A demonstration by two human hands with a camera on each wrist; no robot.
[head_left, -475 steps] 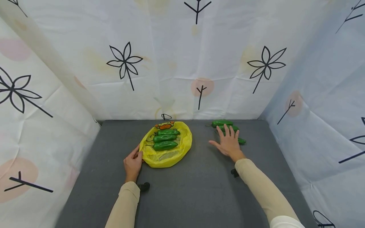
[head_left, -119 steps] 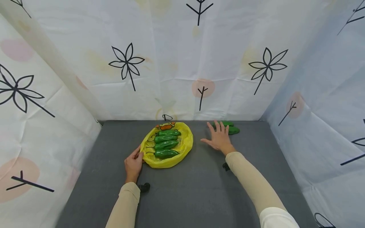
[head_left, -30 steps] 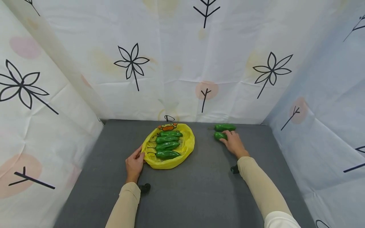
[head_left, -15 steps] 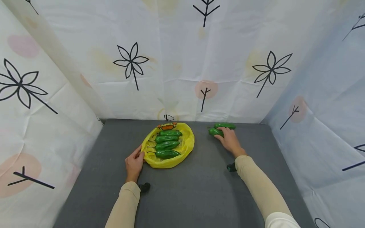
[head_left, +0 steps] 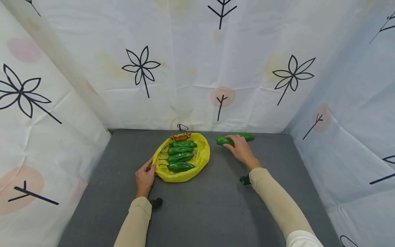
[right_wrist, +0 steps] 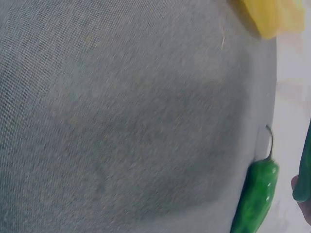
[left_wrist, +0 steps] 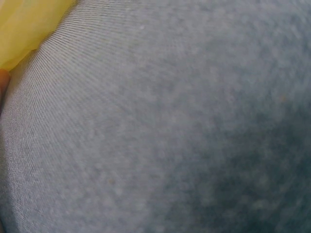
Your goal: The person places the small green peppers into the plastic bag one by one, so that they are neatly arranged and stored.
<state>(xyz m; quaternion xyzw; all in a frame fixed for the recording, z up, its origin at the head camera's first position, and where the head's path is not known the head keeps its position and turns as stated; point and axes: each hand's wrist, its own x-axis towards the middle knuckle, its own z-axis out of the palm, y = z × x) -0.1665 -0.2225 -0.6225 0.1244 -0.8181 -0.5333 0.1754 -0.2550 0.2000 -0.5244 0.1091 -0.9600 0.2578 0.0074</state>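
A yellow plastic bag (head_left: 202, 161) lies spread with its rim turned up, and several green chili peppers (head_left: 180, 157) rest in a column inside it. My left hand (head_left: 145, 178) pinches the bag's left edge between thumb and fingers; the left wrist view catches just a bit of the yellow bag (left_wrist: 29, 29) and a fingertip. To the right of the bag, my right hand (head_left: 242, 151) grips another green chili pepper (head_left: 222, 141), whose rear part is hidden by the fingers. Behind that hand a loose green chili pepper (head_left: 248, 136) lies on the table, its stem showing in the right wrist view.
The grey table (head_left: 197, 212) ends at a white cloth backdrop (head_left: 191, 103) printed with plants. Similar cloth walls stand at the left and right sides. A dark wrist camera (head_left: 156, 202) sits on the left wrist, another (head_left: 245, 180) on the right.
Over the longer span, one more pepper came into the bag from the right-hand group. In the last second my right hand moved left with its gripped pepper. The left hand stayed put.
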